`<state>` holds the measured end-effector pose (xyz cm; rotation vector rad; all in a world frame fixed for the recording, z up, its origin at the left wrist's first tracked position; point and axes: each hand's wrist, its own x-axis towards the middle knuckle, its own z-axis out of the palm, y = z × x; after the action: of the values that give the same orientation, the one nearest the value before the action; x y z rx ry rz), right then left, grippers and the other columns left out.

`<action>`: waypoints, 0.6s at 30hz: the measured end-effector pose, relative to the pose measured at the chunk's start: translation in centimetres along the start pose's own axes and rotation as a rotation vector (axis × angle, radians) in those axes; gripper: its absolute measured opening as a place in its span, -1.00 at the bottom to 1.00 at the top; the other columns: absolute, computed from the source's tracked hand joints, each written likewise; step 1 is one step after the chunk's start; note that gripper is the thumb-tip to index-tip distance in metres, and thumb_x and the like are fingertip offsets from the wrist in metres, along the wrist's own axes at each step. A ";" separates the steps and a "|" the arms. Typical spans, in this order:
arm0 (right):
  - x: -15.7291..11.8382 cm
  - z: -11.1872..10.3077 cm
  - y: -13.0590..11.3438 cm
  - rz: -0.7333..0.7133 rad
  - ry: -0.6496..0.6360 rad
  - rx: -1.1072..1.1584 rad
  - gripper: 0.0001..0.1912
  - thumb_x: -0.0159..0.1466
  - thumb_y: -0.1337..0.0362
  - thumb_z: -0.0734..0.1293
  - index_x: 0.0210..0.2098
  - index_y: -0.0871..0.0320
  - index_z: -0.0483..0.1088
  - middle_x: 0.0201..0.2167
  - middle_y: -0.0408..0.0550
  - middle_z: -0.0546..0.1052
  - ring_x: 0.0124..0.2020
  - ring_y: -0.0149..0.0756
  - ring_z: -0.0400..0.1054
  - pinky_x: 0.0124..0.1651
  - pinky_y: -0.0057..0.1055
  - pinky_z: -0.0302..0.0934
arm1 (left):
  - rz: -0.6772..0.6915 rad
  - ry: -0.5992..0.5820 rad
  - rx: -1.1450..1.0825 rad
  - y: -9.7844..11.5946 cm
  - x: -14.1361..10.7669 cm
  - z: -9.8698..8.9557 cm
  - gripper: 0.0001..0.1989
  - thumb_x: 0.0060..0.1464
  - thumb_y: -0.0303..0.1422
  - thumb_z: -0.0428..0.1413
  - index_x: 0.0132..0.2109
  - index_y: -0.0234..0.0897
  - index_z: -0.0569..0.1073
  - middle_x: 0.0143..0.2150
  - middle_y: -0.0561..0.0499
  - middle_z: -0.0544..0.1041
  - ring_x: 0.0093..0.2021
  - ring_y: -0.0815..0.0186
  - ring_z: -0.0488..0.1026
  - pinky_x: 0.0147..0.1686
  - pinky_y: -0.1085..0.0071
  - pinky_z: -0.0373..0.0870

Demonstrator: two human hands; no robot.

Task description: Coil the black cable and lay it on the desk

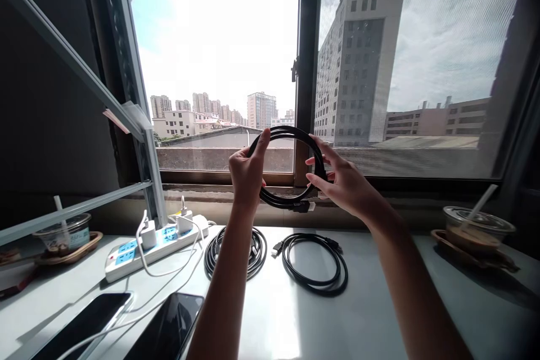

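A coiled black cable [289, 130] is held up in the air in front of the window, its connector hanging at the bottom of the loop. My left hand [248, 171] grips the coil's left side, thumb pointing up. On the right side of the loop, my right hand [340, 177] has its fingers and thumb around the cable. Below, a second black coil [314, 264] with connectors lies on the white table [337, 326]. Another black coil [259, 253] rests to its left, partly hidden by my left forearm.
A white power strip [158, 247] with plugged-in chargers and white cords sits at left. Two phones [90, 323] [169, 326] lie near the front left. Plastic cups stand at far left [70, 233] and far right [476, 228]. A metal frame [149, 169] rises behind the strip.
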<state>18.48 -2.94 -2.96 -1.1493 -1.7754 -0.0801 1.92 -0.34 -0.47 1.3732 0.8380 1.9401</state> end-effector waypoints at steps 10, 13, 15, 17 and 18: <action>0.2 -1.3 -0.1 -0.064 -0.083 0.136 -0.46 0.19 -0.01 0.33 0.11 0.06 0.30 -0.07 -0.02 0.47 -0.12 -0.22 0.39 -0.09 -0.29 0.31 | 0.069 -0.474 0.223 -0.5 -0.1 -0.3 -0.48 -0.05 -0.11 0.22 -0.71 -0.25 0.14 -0.75 0.20 0.03 -0.78 0.60 -0.08 -0.77 0.51 -0.22; 0.5 -0.8 -0.1 -0.139 -0.103 0.208 -0.50 0.28 -0.02 0.23 0.17 -0.02 0.27 -0.13 -0.08 0.49 -0.33 -0.36 0.41 -0.26 -0.38 0.30 | 0.026 -0.555 0.238 -1.0 -0.4 0.5 -0.51 -0.04 -0.07 0.20 -0.68 -0.26 0.23 -0.74 0.19 0.04 -0.77 0.59 -0.06 -0.77 0.52 -0.20; 0.8 -0.6 0.2 -0.150 -0.110 0.221 -0.53 0.32 0.01 0.19 0.17 -0.01 0.30 -0.29 -0.11 0.51 -0.49 -0.42 0.34 -0.40 -0.44 0.25 | -0.020 -0.569 0.229 -1.3 -0.5 0.9 -0.53 -0.02 -0.04 0.17 -0.64 -0.27 0.28 -0.74 0.20 0.04 -0.77 0.59 -0.07 -0.76 0.53 -0.19; 1.1 -0.5 0.8 -0.171 -0.081 0.233 -0.56 0.31 0.06 0.22 0.13 0.04 0.36 -0.34 -0.12 0.52 -0.44 -0.40 0.36 -0.35 -0.44 0.26 | -0.096 -0.588 0.214 -1.5 -0.5 1.2 -0.52 0.00 -0.02 0.14 -0.63 -0.28 0.28 -0.75 0.21 0.03 -0.77 0.60 -0.09 -0.74 0.54 -0.19; 1.2 -0.5 1.0 -0.193 -0.062 0.242 -0.57 0.29 0.09 0.25 0.12 0.06 0.37 -0.29 -0.10 0.52 -0.34 -0.36 0.39 -0.26 -0.42 0.28 | -0.138 -0.605 0.191 -1.6 -0.4 1.3 -0.50 0.02 -0.01 0.12 -0.64 -0.28 0.25 -0.75 0.21 0.02 -0.76 0.61 -0.10 -0.73 0.55 -0.19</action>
<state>19.49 -1.86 -2.23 -0.8143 -1.8895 0.0554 3.49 0.50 -1.59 1.8264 0.7983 1.2485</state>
